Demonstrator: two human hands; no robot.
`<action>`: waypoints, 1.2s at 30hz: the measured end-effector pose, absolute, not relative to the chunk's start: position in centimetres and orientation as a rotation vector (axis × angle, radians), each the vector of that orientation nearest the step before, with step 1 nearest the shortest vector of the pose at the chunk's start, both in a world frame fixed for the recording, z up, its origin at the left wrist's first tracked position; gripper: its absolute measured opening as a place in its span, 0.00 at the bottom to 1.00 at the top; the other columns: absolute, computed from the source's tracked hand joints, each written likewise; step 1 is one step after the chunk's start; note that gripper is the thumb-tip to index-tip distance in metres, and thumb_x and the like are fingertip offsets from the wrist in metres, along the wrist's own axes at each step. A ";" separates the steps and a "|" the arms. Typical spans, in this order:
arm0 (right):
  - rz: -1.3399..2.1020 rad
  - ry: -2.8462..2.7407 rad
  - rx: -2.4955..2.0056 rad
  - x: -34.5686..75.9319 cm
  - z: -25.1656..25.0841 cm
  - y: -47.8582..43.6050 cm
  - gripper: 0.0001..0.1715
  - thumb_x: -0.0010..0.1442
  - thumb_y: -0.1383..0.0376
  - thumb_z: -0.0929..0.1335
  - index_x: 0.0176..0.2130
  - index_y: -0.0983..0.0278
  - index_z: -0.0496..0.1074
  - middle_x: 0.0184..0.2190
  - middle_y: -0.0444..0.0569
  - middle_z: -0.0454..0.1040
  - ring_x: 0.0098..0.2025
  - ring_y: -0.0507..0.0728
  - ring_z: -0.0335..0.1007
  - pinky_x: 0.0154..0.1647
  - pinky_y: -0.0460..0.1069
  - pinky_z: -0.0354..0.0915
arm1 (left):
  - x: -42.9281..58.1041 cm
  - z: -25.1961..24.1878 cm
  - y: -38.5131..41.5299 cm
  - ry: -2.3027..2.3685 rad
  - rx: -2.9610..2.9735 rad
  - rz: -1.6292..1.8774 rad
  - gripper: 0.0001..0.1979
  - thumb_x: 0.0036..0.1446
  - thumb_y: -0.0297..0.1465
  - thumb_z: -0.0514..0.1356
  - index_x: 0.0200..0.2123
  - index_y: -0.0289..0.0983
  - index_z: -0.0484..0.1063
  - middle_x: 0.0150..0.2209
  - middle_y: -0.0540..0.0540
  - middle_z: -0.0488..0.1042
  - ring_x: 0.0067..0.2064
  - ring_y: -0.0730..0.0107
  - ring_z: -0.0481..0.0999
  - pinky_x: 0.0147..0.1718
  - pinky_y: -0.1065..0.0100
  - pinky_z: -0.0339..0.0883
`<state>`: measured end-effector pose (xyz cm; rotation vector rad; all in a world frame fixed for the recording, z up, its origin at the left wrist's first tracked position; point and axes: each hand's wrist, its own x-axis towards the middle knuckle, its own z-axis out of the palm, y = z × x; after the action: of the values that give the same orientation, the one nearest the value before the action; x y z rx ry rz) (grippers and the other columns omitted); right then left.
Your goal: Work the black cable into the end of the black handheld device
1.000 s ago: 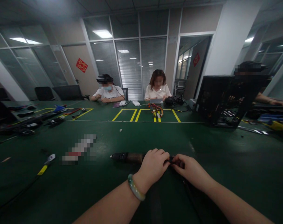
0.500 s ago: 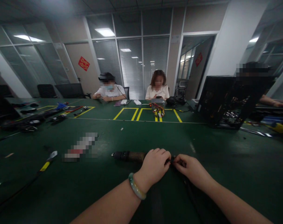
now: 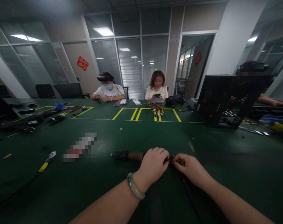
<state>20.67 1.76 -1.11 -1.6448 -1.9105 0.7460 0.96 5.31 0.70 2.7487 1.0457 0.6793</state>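
An electric screwdriver (image 3: 134,156), with a black nose and a metal tip pointing left, lies along the green tabletop. My left hand (image 3: 155,161) is wrapped over its rear half from above; a jade-coloured bangle circles that wrist. At the tool's back end, my right hand (image 3: 190,166) pinches the dark end of a cable between thumb and fingers. The exact part in the pinch is too dark and small to make out. From below the right hand the black cable (image 3: 186,186) runs down toward the bottom edge. Both hands nearly touch.
Left of the screwdriver lie a blurred-out flat item (image 3: 79,147) and a cable with a yellow band (image 3: 43,166). A black computer case (image 3: 216,102) stands at right. Bundled coloured wires (image 3: 158,110) lie far centre, near two seated people. Tools and parts (image 3: 27,123) clutter the far left.
The view has shifted very slightly. Both hands keep their places at the screwdriver's rear, with only tiny finger movement. The person at far centre has raised a phone a little.
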 end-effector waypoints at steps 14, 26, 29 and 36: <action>0.703 -1.940 -1.668 20.4 -0.5 1.5 0.10 0.61 0.60 0.65 0.35 0.62 0.72 0.29 0.44 0.74 0.30 0.53 0.69 0.29 0.46 0.60 | 0.9 0.6 5.4 1.049 2.759 0.665 0.06 0.58 0.31 0.59 0.39 0.40 0.67 0.39 0.51 0.71 0.43 0.66 0.69 0.41 0.63 0.61; 0.733 -1.926 -1.650 20.5 -0.6 1.5 0.09 0.61 0.60 0.65 0.35 0.61 0.72 0.30 0.44 0.74 0.30 0.53 0.69 0.29 0.46 0.60 | 1.0 0.9 5.1 1.050 2.769 0.612 0.06 0.58 0.30 0.59 0.40 0.40 0.68 0.42 0.50 0.71 0.45 0.67 0.69 0.43 0.64 0.61; 0.731 -1.920 -1.640 20.4 -0.6 1.5 0.09 0.61 0.60 0.65 0.35 0.61 0.72 0.29 0.43 0.74 0.30 0.53 0.69 0.29 0.46 0.60 | 1.0 0.8 5.2 1.008 2.773 0.634 0.07 0.59 0.27 0.57 0.41 0.41 0.68 0.43 0.50 0.71 0.46 0.67 0.68 0.44 0.64 0.61; 0.736 -1.930 -1.637 20.6 -0.8 1.6 0.10 0.61 0.59 0.65 0.35 0.61 0.72 0.29 0.44 0.74 0.30 0.53 0.69 0.30 0.46 0.60 | 1.0 0.7 5.3 1.050 2.734 0.677 0.07 0.57 0.29 0.59 0.41 0.40 0.68 0.41 0.50 0.72 0.44 0.66 0.69 0.43 0.63 0.61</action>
<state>20.56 1.57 -0.77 -1.6367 -1.9303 0.7358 0.95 5.26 0.68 2.7341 1.0504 0.6768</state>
